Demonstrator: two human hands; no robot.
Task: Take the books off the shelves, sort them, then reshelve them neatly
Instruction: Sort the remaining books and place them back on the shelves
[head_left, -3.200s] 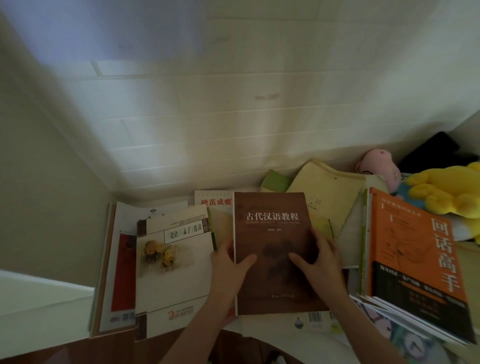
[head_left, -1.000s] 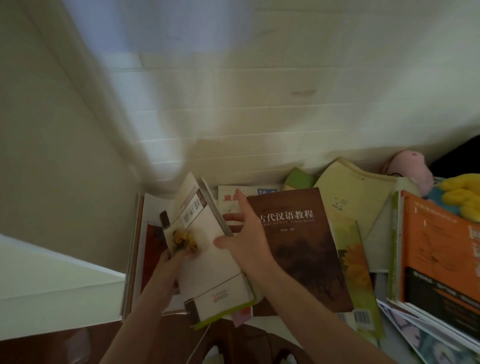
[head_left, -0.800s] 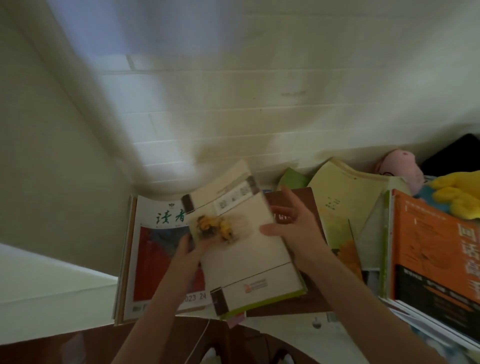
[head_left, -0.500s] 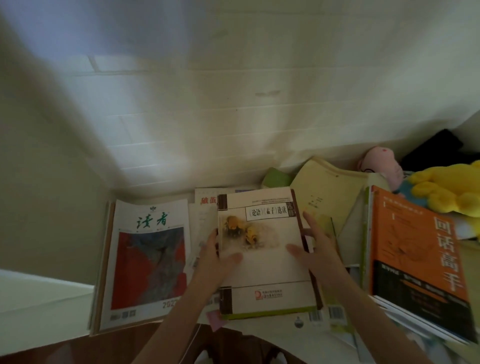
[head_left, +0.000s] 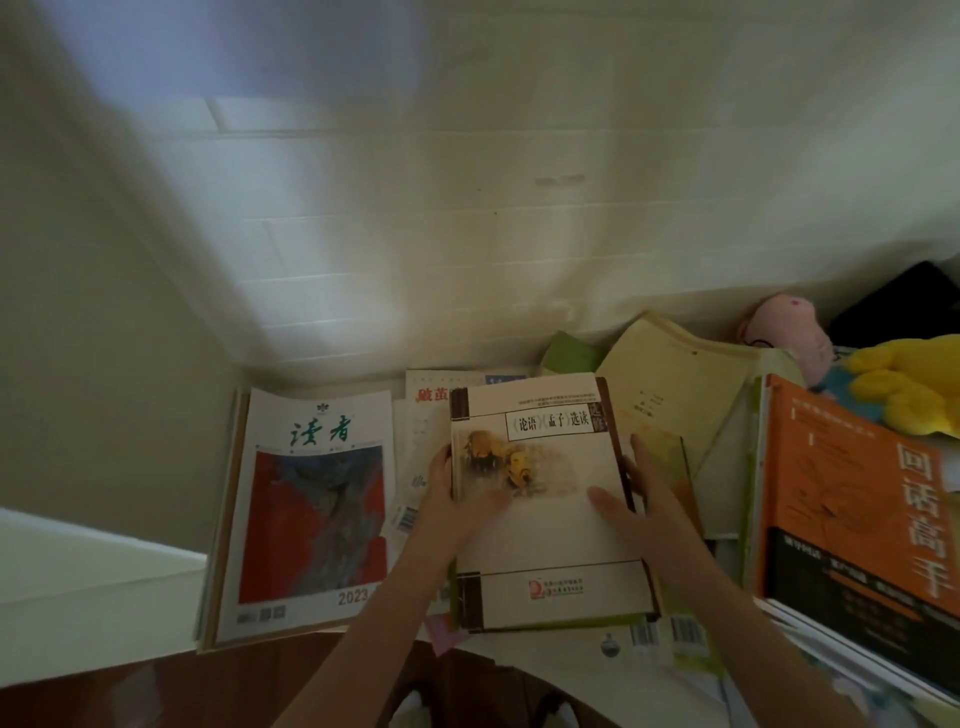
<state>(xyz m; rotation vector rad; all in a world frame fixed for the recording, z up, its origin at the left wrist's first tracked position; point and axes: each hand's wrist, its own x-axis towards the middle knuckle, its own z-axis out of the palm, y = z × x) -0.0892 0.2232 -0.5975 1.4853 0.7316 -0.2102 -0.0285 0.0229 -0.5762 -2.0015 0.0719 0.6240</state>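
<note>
White book (head_left: 550, 545) at frame centre, flat atop book pile (head_left: 670, 467). Left hand (head_left: 447, 499) clamped on its left edge, thumb on cover. Right hand (head_left: 641, 512) at right edge, thumb on cover, fingers apparently curled round edge; blur hides detail. Red-cover magazine (head_left: 317, 499) lower left. Orange book (head_left: 857, 509) right; yellow plush (head_left: 904, 387), pink plush (head_left: 784, 332) upper right.
</note>
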